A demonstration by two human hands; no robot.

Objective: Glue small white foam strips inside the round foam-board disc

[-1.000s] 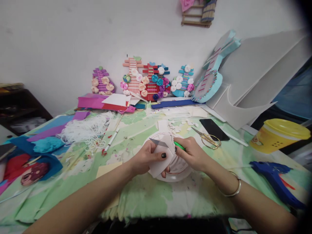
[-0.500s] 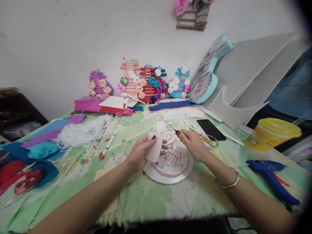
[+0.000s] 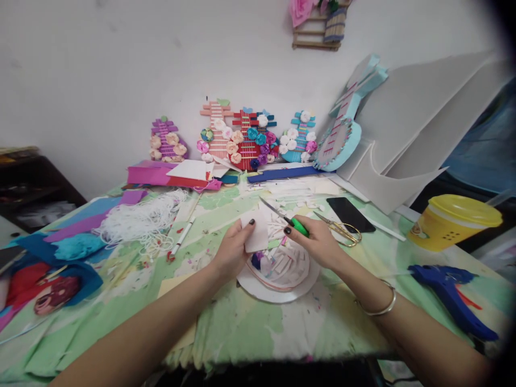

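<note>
1. Five flower-trimmed crafts (image 3: 244, 129) shaped like stringed instruments stood in a row against the pale wall (image 3: 121, 64), where a small wooden rack (image 3: 316, 45) hung above.
2. To their right leaned a larger light-blue instrument shape (image 3: 351, 141) and big whitish boards (image 3: 419, 110); a dark shelf (image 3: 38, 188) stood at the far left.
3. A green-and-white cloth (image 3: 282, 336) covered the table. On its left side lay a heap of white cord (image 3: 139, 217) and a white pen (image 3: 183, 236); on its right, gold-handled scissors (image 3: 344, 233), a black phone (image 3: 350, 214), a yellow tub (image 3: 451, 221) and a blue glue gun (image 3: 447, 295).
4. The left hand (image 3: 234, 247) pinched a white card (image 3: 257, 230), its thumb pressed on the near face.
5. The right hand (image 3: 318, 243) was closed around the green handle of a knife (image 3: 300, 227), whose blade pointed away and leftward, beyond the card.
6. Below and between both hands sat a white tray (image 3: 278, 296) with a heap of pale scraps (image 3: 290, 263).
</note>
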